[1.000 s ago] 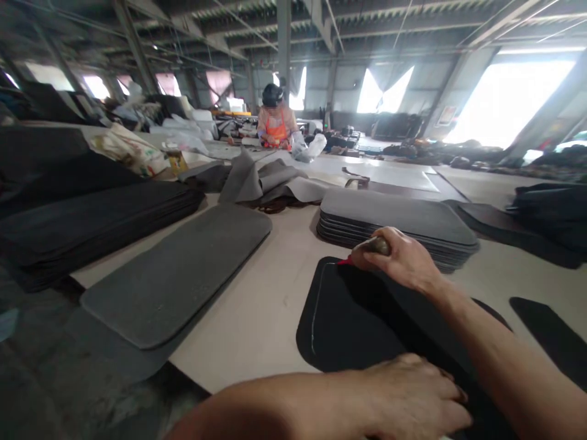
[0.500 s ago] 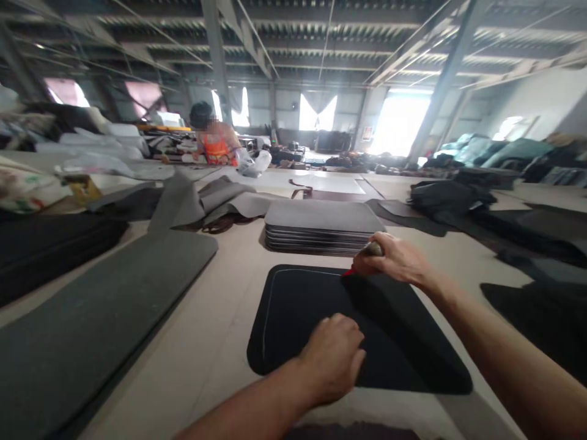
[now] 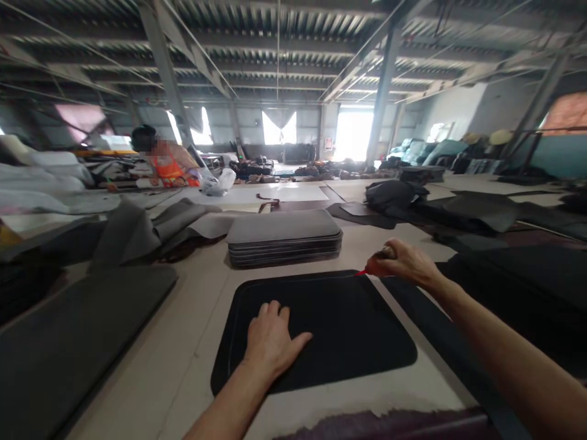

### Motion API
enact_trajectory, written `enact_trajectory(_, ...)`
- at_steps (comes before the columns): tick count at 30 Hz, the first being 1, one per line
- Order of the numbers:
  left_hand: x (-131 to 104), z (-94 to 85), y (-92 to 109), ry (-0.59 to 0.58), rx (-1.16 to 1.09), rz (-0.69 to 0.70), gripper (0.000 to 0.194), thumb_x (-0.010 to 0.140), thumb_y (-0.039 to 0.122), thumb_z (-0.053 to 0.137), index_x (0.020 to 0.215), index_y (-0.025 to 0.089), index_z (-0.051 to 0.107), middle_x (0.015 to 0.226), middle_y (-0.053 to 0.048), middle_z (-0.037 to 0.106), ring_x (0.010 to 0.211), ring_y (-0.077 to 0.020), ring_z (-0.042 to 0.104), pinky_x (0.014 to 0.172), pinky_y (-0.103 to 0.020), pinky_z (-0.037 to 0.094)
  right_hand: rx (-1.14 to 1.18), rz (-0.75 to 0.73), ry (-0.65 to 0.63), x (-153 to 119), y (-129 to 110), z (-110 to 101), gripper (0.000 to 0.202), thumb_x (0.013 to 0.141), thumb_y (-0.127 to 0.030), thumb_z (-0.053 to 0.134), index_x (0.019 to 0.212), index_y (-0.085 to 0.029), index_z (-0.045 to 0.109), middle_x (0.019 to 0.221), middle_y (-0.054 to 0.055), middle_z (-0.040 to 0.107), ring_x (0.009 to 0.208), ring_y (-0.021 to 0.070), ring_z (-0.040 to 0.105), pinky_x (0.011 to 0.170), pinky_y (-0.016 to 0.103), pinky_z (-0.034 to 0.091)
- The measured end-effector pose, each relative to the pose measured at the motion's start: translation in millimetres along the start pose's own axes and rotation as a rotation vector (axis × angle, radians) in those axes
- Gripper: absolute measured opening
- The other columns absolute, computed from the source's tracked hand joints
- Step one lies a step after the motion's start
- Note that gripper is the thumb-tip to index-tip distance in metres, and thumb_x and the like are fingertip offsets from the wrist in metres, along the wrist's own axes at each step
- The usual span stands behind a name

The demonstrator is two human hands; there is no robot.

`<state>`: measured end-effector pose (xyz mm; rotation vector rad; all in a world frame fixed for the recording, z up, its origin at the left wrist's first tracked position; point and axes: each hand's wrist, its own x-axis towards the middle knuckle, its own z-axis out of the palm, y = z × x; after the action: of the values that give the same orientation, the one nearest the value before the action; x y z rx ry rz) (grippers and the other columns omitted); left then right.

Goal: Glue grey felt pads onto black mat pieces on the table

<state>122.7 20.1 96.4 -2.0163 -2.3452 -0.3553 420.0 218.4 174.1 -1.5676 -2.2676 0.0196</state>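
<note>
A black rounded sheet [image 3: 339,330] lies flat on the pale table [image 3: 183,342], with a thin light line along its far and left edges. My left hand [image 3: 273,336] rests on the left half of the sheet, fingers and thumb spread. At the sheet's far right corner, my right hand [image 3: 401,261] is closed round a tool with a red tip [image 3: 362,272]. The tip is at the far edge, by the end of the line. Just beyond the sheet stands a stack of grey rounded pieces [image 3: 284,235].
Dark grey sheets [image 3: 92,324] lie at the left, loose grey material [image 3: 137,226] behind them. More dark material [image 3: 527,293] is at the right. A person in an orange vest [image 3: 167,165] works at the far left. A purplish ragged edge [image 3: 389,425] is nearest me.
My left hand has shifted left on the sheet and opened from a closed shape. The red tip has moved right along the far edge. The view has turned to the right.
</note>
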Motion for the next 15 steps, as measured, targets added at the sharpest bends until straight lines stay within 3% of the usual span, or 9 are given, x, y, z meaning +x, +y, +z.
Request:
enact_trajectory(7, 3, -4.3, -4, -0.048, 0.042, 0.022, 0.062, 0.084, 0.065, 0.055, 0.117, 0.015, 0.070, 0.121, -0.016, 0.063, 0.116, -0.0331, 0.055, 0.097, -0.043, 0.050, 0.031, 0.056, -0.009, -13, 11, -4, 0.037, 0.082, -0.049, 0.059, 0.103, -0.019, 0.064, 0.088, 0.010, 0.067, 0.073, 0.0241, 0.061, 0.058, 0.031, 0.036)
enact_trajectory(15, 27, -23.6, -6, -0.250, 0.148, 0.126, 0.068, 0.076, 0.068, 0.059, 0.112, 0.012, 0.074, 0.113, -0.021, 0.068, 0.110, -0.0375, 0.062, 0.095, -0.044, 0.051, 0.045, 0.069, -0.101, -49, 25, -27, 0.039, 0.081, -0.048, 0.063, 0.111, -0.023, 0.064, 0.095, 0.007, 0.069, 0.079, 0.0247, 0.064, 0.061, 0.029, 0.041)
